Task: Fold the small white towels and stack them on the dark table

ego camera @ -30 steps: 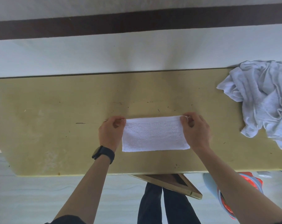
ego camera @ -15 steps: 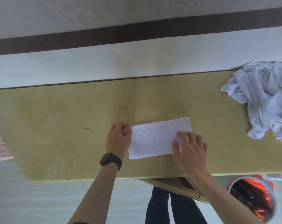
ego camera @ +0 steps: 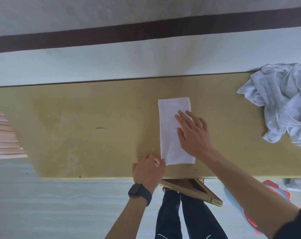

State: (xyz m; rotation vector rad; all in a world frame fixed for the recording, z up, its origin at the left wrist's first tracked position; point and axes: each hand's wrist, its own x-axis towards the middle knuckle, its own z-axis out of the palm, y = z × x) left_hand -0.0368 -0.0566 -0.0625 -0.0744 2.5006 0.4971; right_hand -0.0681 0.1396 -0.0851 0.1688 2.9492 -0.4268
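A small white towel [ego camera: 170,123], folded into a narrow strip, lies on the yellowish table [ego camera: 94,118] with its long side running away from me. My right hand [ego camera: 192,133] presses flat on its right half, fingers straight and spread. My left hand [ego camera: 149,168] pinches the towel's near left corner by the table's front edge; a ring and a black watch show on that arm. A heap of crumpled white towels [ego camera: 284,104] sits at the table's far right end.
The table's far edge meets a white wall with a dark stripe. Below the front edge are my dark trousers [ego camera: 180,218], a wooden frame [ego camera: 194,190] and a red-and-blue container [ego camera: 273,195] at the lower right. Bare tabletop stretches left of the towel.
The towel has turned from lying crosswise to lying lengthwise away from me. My right hand slid along with it, staying flat on top. My left hand swung the held corner toward the front edge.
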